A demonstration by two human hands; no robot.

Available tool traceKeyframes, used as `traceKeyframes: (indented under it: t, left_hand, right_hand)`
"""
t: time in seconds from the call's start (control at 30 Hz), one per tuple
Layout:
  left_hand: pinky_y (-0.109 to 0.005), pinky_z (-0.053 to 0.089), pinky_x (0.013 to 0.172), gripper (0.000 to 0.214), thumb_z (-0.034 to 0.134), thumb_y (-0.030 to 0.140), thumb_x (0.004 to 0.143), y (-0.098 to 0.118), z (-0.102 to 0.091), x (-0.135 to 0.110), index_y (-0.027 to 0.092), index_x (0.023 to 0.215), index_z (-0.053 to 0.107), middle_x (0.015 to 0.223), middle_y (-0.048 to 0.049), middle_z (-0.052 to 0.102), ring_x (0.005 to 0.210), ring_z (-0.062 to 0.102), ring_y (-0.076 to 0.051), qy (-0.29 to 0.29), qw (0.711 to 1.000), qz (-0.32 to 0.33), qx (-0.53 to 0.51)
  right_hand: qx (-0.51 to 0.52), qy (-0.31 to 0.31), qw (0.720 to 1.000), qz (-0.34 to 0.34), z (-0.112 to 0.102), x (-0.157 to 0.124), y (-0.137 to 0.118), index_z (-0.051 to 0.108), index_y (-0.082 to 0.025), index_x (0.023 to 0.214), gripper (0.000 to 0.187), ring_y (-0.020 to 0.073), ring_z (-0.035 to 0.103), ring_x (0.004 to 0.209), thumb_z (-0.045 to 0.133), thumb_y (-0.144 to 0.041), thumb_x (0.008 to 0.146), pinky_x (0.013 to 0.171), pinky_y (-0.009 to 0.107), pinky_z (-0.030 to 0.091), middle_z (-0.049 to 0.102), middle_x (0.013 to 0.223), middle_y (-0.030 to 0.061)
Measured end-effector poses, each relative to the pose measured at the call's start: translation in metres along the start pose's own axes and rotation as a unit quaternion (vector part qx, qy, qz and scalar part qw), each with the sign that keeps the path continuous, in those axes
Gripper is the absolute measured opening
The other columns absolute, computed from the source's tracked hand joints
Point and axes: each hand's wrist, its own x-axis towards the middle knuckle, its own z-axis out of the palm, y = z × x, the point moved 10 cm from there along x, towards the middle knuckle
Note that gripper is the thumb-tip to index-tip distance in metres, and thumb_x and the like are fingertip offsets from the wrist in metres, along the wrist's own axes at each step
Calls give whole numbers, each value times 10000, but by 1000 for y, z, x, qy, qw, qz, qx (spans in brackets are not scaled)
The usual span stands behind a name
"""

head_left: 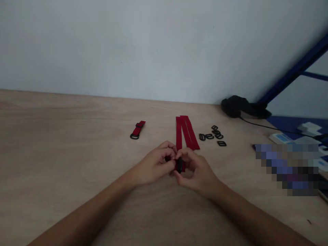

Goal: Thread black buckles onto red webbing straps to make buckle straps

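Observation:
Close in front of me, both hands meet around a short red strap [183, 167] with a black buckle [179, 165] on it. My left hand [155, 166] pinches the strap's left side, where the fingers partly hide it. The thumb and fingers of my right hand [198, 172] close round the buckle. Just beyond lie flat red strips [189, 133], side by side. To the left rests another red strap [139, 129], fitted with a black slider and a black ring at its near end. Several small black rings and sliders [217, 134] are scattered to the right.
The wooden table [64, 143] runs back to a pale wall [115, 48]. A black cloth-like object [237, 106] with a cable lies at the back right. White and blue items [282, 138] and a blurred-out patch [287, 171] occupy the right side, near a blue frame [294, 68].

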Motion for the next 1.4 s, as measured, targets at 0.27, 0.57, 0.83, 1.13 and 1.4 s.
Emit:
traceKeyframes:
  t: [0.27,0.57,0.83,1.13,1.4]
  left_hand:
    - [-177,480,556,124,505,163,797,-2,2,1,142,676,496,971,-39,430,781,492,-114,15,999,-15,-49]
    - [-258,508,741,126,513,183,837,-7,-5,2,151,729,571,922,-32,501,852,536,-147,27,1000,-7,2]
    - [-350,410,1029,455,591,164,835,0,-11,-3,199,1279,497,1250,-84,558,1149,539,-206,1,993,53,105]
    - [-296,476,896,403,612,162,821,7,0,-4,211,1220,583,1144,-74,561,1028,567,-189,-42,980,68,183]
    - [-286,462,821,299,684,295,811,16,-5,-4,177,1079,619,1031,-59,639,923,591,-186,-13,974,91,206]
  right_hand:
    - [23,18,999,24,0,-1,7,437,-234,935,277,138,674,719,622,-155,744,615,233,556,650,861,7]
    - [-260,26,958,-117,-6,-2,-18,513,-218,1044,383,183,675,745,629,-132,690,661,272,529,691,917,55]
    - [-108,17,994,-14,-18,6,15,546,-232,1139,404,222,655,1008,702,-253,767,865,358,529,666,1126,86]
    - [154,-8,974,166,-8,1,53,440,-221,869,473,189,686,867,838,-251,616,753,311,548,667,902,7]
    - [158,-34,967,195,-9,1,42,538,-163,773,314,97,590,580,703,-430,772,576,225,467,612,675,-23]
